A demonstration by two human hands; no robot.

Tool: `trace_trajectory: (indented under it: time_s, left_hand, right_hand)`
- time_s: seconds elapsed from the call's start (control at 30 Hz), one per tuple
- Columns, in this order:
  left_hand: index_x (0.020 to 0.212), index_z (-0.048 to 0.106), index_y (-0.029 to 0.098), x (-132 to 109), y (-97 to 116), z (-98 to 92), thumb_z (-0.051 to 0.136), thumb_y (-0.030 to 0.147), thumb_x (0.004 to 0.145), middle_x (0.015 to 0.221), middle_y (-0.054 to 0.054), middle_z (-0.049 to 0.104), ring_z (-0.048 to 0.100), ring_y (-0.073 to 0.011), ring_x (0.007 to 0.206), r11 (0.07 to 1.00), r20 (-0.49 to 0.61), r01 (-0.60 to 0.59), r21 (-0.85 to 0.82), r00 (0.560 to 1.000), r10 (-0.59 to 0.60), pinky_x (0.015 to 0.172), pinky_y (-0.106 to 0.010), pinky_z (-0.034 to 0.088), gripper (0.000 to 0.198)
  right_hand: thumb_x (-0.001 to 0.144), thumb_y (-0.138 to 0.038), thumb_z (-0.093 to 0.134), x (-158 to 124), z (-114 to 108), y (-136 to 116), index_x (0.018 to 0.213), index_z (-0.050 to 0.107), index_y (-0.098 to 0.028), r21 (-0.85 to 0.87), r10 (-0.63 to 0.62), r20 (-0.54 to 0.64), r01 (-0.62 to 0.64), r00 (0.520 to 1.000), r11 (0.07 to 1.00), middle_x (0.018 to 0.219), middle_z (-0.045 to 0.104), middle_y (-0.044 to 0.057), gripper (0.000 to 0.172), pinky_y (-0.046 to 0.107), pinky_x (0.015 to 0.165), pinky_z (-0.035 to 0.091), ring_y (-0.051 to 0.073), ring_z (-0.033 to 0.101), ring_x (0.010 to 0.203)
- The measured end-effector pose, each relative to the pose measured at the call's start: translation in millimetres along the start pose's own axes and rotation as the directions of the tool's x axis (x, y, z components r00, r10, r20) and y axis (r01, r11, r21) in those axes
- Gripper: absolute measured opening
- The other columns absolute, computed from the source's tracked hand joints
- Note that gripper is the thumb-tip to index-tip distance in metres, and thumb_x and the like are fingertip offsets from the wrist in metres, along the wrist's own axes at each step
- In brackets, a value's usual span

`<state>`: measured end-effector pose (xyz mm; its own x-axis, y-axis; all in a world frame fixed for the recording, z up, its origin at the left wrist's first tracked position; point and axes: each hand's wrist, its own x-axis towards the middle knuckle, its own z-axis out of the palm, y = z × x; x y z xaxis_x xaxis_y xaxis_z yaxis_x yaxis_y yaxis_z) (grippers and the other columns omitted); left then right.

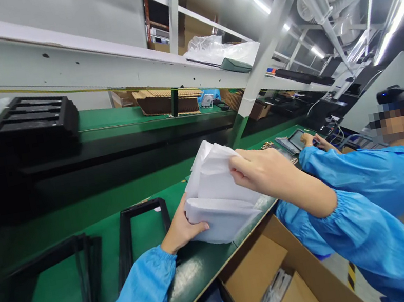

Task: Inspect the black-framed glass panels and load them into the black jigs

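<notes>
My left hand (181,230) grips the near edge of a stack of white foam bags (219,205) that rests on the green work surface (56,301). My right hand (264,174) pinches the top white sheet at its upper right corner and lifts it off the stack. Both arms wear blue sleeves. A black rectangular frame (127,237) lies flat on the surface just left of the left hand.
More black frames (88,280) lie stacked at the near left. A black tray (34,118) sits on the raised conveyor ledge. An open cardboard box (278,273) stands below the table edge. A co-worker in blue (378,177) works at the right, hand on a small device (294,140).
</notes>
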<state>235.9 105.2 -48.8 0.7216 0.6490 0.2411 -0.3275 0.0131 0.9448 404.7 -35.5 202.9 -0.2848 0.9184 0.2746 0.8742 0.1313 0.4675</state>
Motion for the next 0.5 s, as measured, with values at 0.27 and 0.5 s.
trace_trajectory:
  time_s: [0.27,0.5]
  left_hand:
    - [0.155,0.051,0.013,1.3,-1.1,1.5,0.102,0.055,0.056,0.133,-0.021,0.070,0.069,-0.0377,0.116,1.000,0.006,-0.014,-0.020,1.000,0.014,0.097,-0.042,0.057,0.119]
    - [0.145,0.058,0.015,0.7,3.3,2.5,0.101,0.055,0.057,0.128,-0.018,0.072,0.069,-0.0375,0.115,1.000,0.006,-0.021,-0.011,1.000,0.021,0.097,-0.042,0.058,0.106]
  right_hand:
    - [0.105,-0.015,0.055,-1.6,9.0,-23.0,0.095,0.074,-0.019,0.111,-0.146,0.294,0.118,0.945,0.987,0.105,0.066,0.009,0.023,0.032,0.055,0.028,0.020,0.059,0.078]
    - [0.110,-0.021,0.051,1.1,16.7,-24.5,0.091,0.076,-0.018,0.129,-0.081,0.237,0.052,0.968,0.990,0.101,0.069,0.008,0.031,0.031,0.055,0.029,0.018,0.061,0.079]
